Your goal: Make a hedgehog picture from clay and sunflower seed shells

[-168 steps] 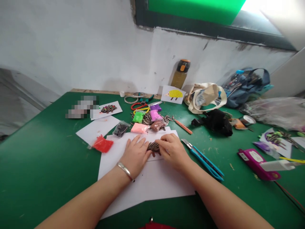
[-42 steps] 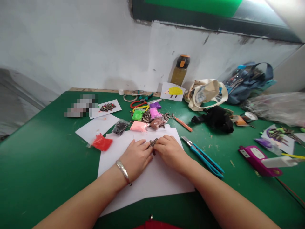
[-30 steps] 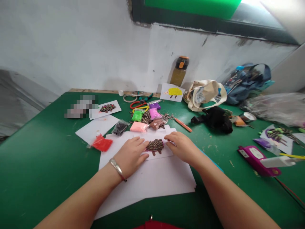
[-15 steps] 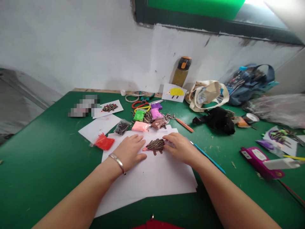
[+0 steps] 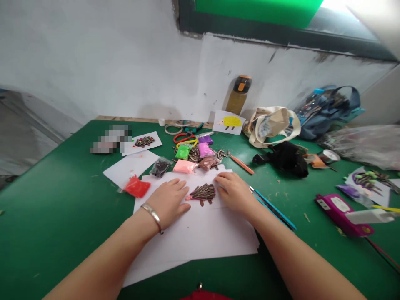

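A hedgehog figure with a back of dark striped seeds, a pink face and brown feet lies on white paper. On its left, my left hand rests on the paper, fingers spread, with a silver bangle at the wrist. My right hand lies at the figure's right side, fingers bent and resting on the sheet, with nothing visible in them. Neither hand covers the figure. Just beyond are bags of coloured clay: red, black, peach and brown.
Loose seeds, scissors and an orange tool lie farther back. Blue pens are beside my right forearm. A bottle, cloth bags and a magenta device stand or lie behind and right.
My right hand has shifted slightly off the figure's right edge, so more of the seeds show. The figure sits slightly turned and farther left. My left hand has moved slightly left.
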`<state>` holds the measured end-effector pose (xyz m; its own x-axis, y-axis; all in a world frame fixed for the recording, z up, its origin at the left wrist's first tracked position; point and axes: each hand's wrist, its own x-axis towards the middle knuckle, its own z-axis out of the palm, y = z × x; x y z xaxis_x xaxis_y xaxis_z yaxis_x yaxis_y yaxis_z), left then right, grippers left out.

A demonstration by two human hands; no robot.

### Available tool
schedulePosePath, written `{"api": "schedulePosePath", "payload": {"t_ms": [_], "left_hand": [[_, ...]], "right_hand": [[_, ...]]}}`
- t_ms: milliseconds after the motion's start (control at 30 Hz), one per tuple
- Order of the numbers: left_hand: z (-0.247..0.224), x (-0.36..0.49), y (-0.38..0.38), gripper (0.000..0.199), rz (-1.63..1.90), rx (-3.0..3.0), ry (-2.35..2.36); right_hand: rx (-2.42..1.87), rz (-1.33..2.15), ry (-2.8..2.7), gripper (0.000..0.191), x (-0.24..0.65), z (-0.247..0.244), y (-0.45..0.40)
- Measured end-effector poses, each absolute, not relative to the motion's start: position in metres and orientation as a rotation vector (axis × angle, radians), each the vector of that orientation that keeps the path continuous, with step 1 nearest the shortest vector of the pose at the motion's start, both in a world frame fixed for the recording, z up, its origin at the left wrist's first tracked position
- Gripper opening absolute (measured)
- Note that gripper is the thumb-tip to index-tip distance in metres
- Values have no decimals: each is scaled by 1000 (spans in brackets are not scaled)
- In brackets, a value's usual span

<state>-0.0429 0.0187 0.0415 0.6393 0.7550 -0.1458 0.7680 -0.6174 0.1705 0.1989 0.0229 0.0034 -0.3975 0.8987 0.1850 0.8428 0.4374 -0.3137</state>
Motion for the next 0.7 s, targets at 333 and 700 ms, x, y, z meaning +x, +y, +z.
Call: {"api": "schedulePosePath", "payload": {"t_ms": [333, 700], "left_hand": [[46, -46, 18, 26, -7, 2662, 1243], [48, -46, 17, 34, 156, 2549, 1448]], "right_hand": [[-1524, 297, -2352, 31, 196, 11, 22], [-1584, 403, -2349, 30, 136, 76, 88]]}}
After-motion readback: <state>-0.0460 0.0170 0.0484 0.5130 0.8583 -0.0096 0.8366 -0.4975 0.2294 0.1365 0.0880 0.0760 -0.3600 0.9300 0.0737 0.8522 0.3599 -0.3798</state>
